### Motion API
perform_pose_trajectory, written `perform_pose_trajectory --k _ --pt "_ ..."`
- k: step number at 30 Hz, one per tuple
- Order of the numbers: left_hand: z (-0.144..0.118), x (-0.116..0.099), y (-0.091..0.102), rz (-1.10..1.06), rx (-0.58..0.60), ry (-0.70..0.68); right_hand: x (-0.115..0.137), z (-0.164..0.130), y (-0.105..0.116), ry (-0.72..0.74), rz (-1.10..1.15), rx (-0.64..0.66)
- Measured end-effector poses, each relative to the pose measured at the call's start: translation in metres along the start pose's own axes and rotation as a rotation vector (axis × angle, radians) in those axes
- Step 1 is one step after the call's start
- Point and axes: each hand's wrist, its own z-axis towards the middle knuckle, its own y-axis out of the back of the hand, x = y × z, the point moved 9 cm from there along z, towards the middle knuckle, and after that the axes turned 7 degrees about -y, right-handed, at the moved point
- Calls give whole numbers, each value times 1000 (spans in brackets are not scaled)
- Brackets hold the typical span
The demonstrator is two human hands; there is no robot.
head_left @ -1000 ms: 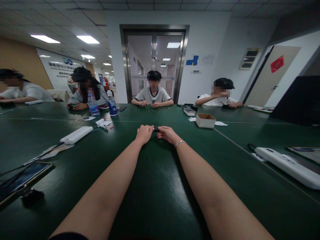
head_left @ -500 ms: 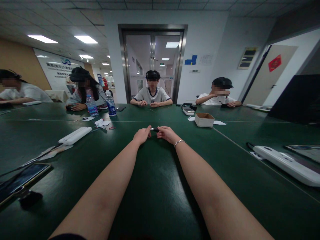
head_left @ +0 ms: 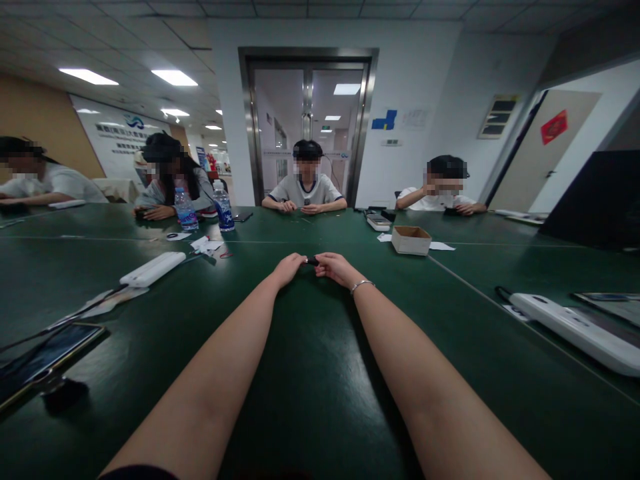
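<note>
Both arms stretch forward over the dark green table, and the two hands meet above its middle. Between them is a small black piece with a silvery end, too small to name more exactly. My right hand pinches its black part between thumb and fingers. At the silvery end on the other side, my left hand has its thumb and fingers closed; the tip of that end is hidden by them. A thin bracelet circles my right wrist.
Off to the right stand a small open cardboard box and a long white power strip. On the left lie another white power strip, a phone and two bottles. Several people sit across the table, one directly opposite.
My left hand has shifted slightly right, towards my right hand, and less of the silvery end shows between them. The whole view has moved a little.
</note>
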Motion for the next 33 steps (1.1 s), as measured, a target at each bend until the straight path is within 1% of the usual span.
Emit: perform_pose_trajectory --k 3,6,11,14,19,23,27,30,31,33 --pt "2 3 -3 -1 20 14 0 0 0 3 -3 1" --pt "3 1 3 23 -40 -7 0 0 0 2 -9 -2" --pt "1 -3 -1 40 28 -2 2 -3 -3 -4 -14 11" --pt "1 -5 4 49 -26 -14 2 -3 -4 -5 -6 21" --pt "-1 -1 -2 20 23 26 0 -1 -3 -6 -12 23" --pt "-2 -3 2 0 -19 12 0 0 -3 -6 -11 28" --pt "-1 -2 0 26 6 26 0 0 -2 -15 -15 21" --pt "0 -3 4 20 -50 1 0 -1 -2 -8 -5 23" --pt "0 -2 4 2 -51 4 1 -1 -2 -5 -2 26" --pt "1 1 0 -21 -16 16 1 -1 -3 -4 -5 32"
